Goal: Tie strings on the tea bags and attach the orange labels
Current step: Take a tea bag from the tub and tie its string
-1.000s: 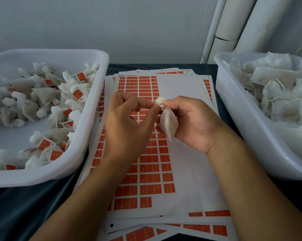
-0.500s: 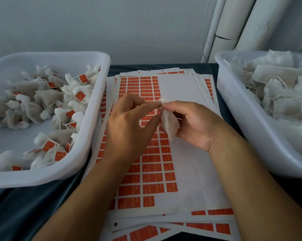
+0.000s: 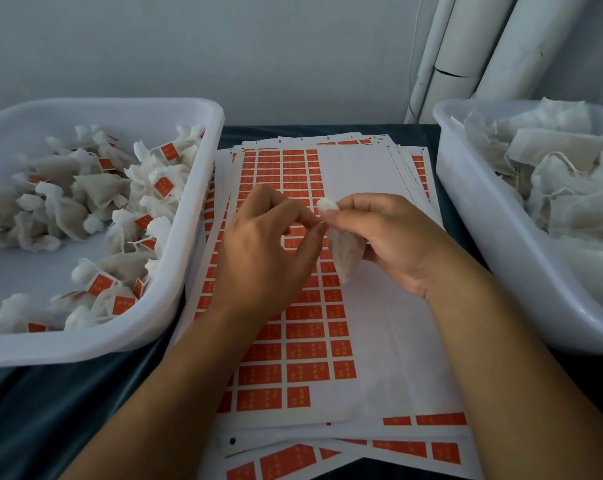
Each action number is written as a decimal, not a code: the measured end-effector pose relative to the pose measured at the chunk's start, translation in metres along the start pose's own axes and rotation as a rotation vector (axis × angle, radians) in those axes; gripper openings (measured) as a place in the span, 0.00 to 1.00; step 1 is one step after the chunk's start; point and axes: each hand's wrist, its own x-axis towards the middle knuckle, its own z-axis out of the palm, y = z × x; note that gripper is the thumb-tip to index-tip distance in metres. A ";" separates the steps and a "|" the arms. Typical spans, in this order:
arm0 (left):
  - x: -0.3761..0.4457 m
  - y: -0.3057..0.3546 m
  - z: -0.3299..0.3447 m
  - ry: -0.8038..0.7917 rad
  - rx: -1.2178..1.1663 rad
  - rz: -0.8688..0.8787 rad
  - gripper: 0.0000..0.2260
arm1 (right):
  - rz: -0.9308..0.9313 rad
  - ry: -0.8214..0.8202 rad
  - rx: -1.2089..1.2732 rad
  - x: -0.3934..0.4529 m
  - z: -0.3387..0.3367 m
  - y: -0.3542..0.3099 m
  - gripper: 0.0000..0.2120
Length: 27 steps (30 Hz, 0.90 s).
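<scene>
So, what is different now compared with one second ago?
Very little. The left hand and right hand keep pinching the tea bag at its neck above the label sheets, with only small finger shifts. Both trays stay put.

No text can be read anywhere. The orange labels [image 3: 307, 371] on the sheet [image 3: 390, 341] between the two tubs carry small yellow marks, too blurred to make out, as do the labels on tea bags [image 3: 127, 216] in the left tub [image 3: 203, 202].
</scene>
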 end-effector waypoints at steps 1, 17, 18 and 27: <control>0.000 0.002 0.000 -0.022 -0.016 -0.027 0.04 | -0.022 -0.003 -0.028 0.000 0.000 0.000 0.11; 0.007 0.008 -0.016 -0.353 -1.231 -0.758 0.11 | -0.115 -0.060 0.349 0.001 0.003 0.002 0.04; 0.007 0.008 -0.017 -0.343 -1.291 -0.775 0.09 | -0.119 -0.077 0.380 0.000 0.004 0.001 0.03; 0.008 0.007 -0.020 -0.292 -1.472 -0.798 0.02 | -0.305 -0.053 0.176 0.000 0.008 0.000 0.07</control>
